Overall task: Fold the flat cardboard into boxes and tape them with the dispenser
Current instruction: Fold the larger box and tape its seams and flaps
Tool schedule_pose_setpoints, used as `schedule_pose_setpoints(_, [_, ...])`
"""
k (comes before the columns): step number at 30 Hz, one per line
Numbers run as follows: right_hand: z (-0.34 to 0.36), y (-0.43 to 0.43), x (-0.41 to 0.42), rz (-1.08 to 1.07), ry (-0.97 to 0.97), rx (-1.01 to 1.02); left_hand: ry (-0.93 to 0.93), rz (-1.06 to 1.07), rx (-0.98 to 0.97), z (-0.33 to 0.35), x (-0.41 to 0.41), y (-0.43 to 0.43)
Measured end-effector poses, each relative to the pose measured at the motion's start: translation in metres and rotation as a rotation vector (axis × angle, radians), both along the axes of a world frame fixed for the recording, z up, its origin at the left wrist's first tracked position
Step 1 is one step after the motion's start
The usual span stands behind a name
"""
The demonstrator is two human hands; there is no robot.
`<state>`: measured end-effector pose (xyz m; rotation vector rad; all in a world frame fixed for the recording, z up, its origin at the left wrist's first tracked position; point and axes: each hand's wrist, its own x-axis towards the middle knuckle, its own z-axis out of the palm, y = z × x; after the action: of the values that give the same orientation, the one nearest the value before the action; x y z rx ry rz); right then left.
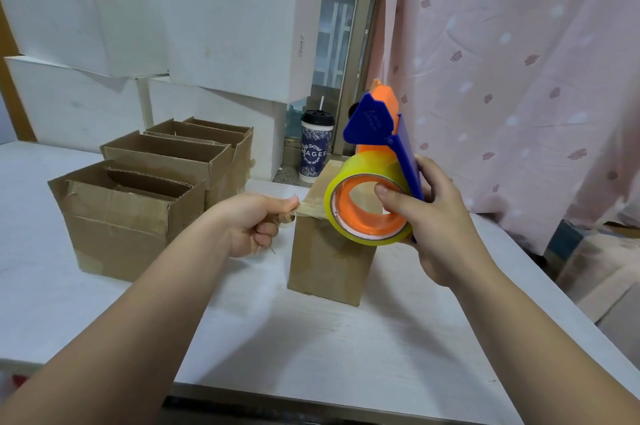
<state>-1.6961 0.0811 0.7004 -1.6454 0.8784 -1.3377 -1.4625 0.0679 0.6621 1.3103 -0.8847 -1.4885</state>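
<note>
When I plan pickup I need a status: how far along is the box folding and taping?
Done: several folded, open-topped brown cardboard boxes stand on the left of the white table. In hand: the left hand pinches the clear tape end at the edge of the middle brown box; the right hand holds the blue and orange tape dispenser over it. Left: laying and cutting this strip; no flat cardboard is in view.

two bare forearms and two bare hands show; the left forearm [138, 320] fills the lower left of the frame, broad at the edge and narrowing to the wrist; the right forearm [536, 338] does likewise at the lower right; the left hand [254, 222] lies left of centre, the right hand [440, 220] right of centre; the right thumbnail [381, 189] is short, rounded and plain
</note>
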Motion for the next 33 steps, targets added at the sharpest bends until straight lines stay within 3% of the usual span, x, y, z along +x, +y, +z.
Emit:
schedule_pose_setpoints(6, [0.009,-0.005,-0.001,-0.013,0.219,-0.069,-0.056,-0.031,0.011,0.0,-0.001,0.005])
schedule_pose_setpoints(13, [0.005,-0.003,0.001,-0.104,0.38,-0.171,-0.115,0.128,-0.04,-0.004,-0.016,0.012])
schedule_pose_setpoints(15, [0.004,-0.002,0.001,-0.111,0.385,-0.17,-0.189,0.225,-0.127,-0.006,-0.023,0.017])
schedule_pose_setpoints(20, [0.007,-0.003,0.004,-0.124,0.393,-0.161,-0.58,0.317,-0.475,-0.015,-0.039,0.027])
schedule_pose_setpoints(22, [0.008,-0.004,0.005,-0.13,0.413,-0.155,-0.51,0.311,-0.438,-0.018,-0.043,0.025])
schedule_pose_setpoints(25, [0.008,-0.004,0.005,-0.16,0.46,-0.181,0.024,0.252,-0.116,-0.019,-0.043,0.021])
schedule_pose_setpoints(27, [0.008,-0.003,0.005,-0.166,0.476,-0.19,0.188,0.212,0.007,-0.025,-0.042,0.017])
schedule_pose_setpoints(30, [0.01,-0.005,0.006,-0.156,0.476,-0.163,-0.044,0.306,-0.006,-0.03,-0.039,0.022])
schedule_pose_setpoints(33, [0.01,-0.006,0.005,-0.15,0.474,-0.159,-0.351,0.592,-0.416,-0.032,-0.03,0.028])
